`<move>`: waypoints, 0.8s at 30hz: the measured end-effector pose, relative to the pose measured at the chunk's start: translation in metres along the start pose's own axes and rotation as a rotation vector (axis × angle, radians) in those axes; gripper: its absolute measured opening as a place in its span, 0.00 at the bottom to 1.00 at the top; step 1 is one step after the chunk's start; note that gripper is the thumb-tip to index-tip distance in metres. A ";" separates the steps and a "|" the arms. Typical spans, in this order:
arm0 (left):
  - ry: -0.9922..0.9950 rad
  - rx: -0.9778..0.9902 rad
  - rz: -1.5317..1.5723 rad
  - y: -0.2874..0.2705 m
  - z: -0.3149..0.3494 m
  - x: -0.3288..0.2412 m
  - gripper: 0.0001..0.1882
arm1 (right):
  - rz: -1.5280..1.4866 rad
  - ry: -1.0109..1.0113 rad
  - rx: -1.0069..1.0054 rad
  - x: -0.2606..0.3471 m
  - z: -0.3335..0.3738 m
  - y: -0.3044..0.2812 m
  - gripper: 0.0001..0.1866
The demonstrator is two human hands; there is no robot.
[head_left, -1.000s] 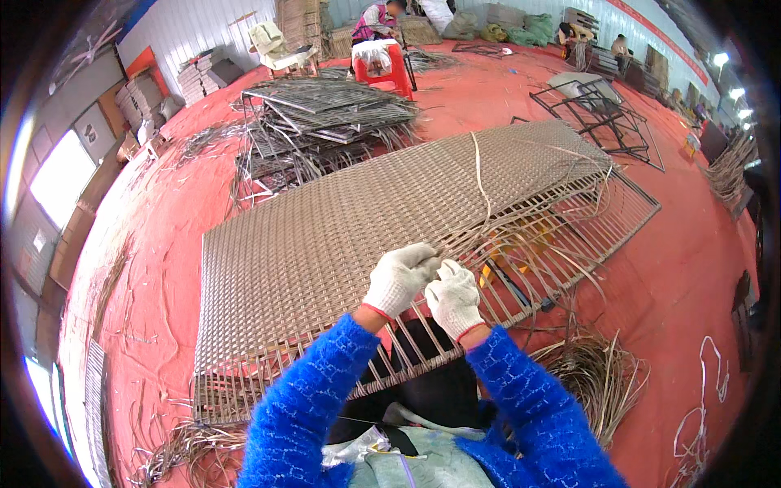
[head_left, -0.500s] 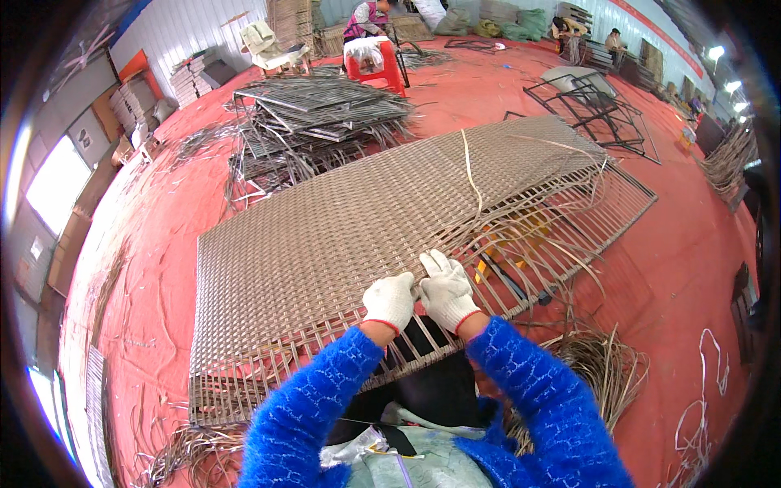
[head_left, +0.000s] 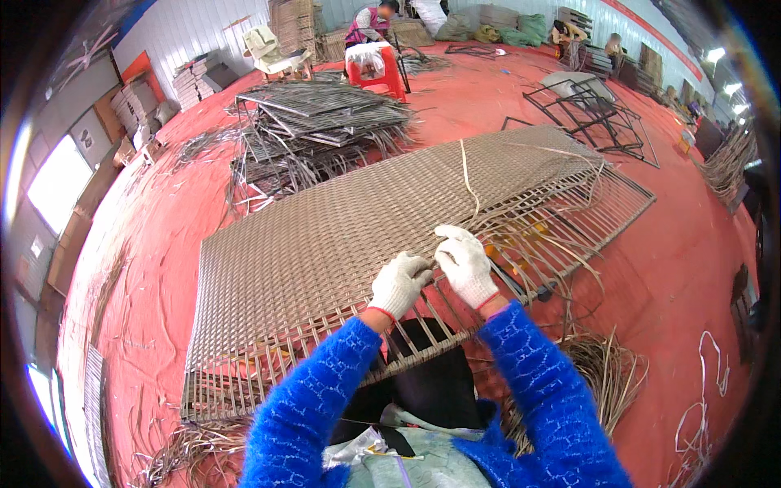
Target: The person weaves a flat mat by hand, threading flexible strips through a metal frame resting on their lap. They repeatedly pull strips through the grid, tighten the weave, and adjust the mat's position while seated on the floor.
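Note:
A large panel [head_left: 317, 252] of brown woven wicker slants across in front of me, its near edge over my lap. Along its near and right sides the bare bars [head_left: 439, 313] of the frame show beyond the weave. My left hand [head_left: 400, 285], in a white knit glove, is closed at the edge of the weave; what its fingertips grip is hidden. Just right of it, my right hand [head_left: 465, 264], gloved alike, has bent fingers at the same edge, pinched on a wicker strip. Loose strips [head_left: 529, 224] trail right from there over the bars. A pale strip [head_left: 469, 177] lies across the weave.
Beyond the panel rises a stack of dark frames [head_left: 317, 122]. A red stool [head_left: 382, 71] stands behind it near a seated person [head_left: 370, 28]. Black metal frames [head_left: 590, 106] lie at the far right. A bundle of strips [head_left: 606, 370] rests on the red floor [head_left: 667, 301] beside me.
Both hands have moved a little farther away and to the right along the weave edge. The right hand has risen more, and the gap between the hands is slightly wider.

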State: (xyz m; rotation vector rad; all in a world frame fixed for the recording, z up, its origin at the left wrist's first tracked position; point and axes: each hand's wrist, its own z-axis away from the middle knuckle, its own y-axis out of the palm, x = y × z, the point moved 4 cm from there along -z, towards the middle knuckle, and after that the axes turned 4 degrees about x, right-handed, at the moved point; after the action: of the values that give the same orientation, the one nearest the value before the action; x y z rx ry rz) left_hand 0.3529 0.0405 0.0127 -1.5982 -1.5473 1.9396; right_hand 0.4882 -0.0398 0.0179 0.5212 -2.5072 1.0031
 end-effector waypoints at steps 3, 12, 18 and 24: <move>0.015 0.025 0.134 0.009 -0.005 0.013 0.13 | 0.194 0.111 0.175 -0.015 0.005 -0.008 0.07; 0.056 -0.197 0.276 0.008 -0.028 -0.015 0.09 | 0.468 0.087 0.347 -0.009 0.021 0.001 0.09; 0.193 -0.278 0.213 -0.020 -0.018 -0.046 0.05 | 0.456 0.085 0.268 -0.015 0.024 0.006 0.10; -0.281 0.247 0.037 -0.016 -0.025 -0.014 0.14 | 0.501 0.147 0.365 -0.021 0.027 0.010 0.11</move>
State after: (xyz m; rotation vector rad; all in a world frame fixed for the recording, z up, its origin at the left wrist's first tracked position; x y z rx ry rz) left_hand 0.3719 0.0527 0.0369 -1.3088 -1.3079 2.3522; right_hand 0.4961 -0.0482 -0.0157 -0.1015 -2.3765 1.6333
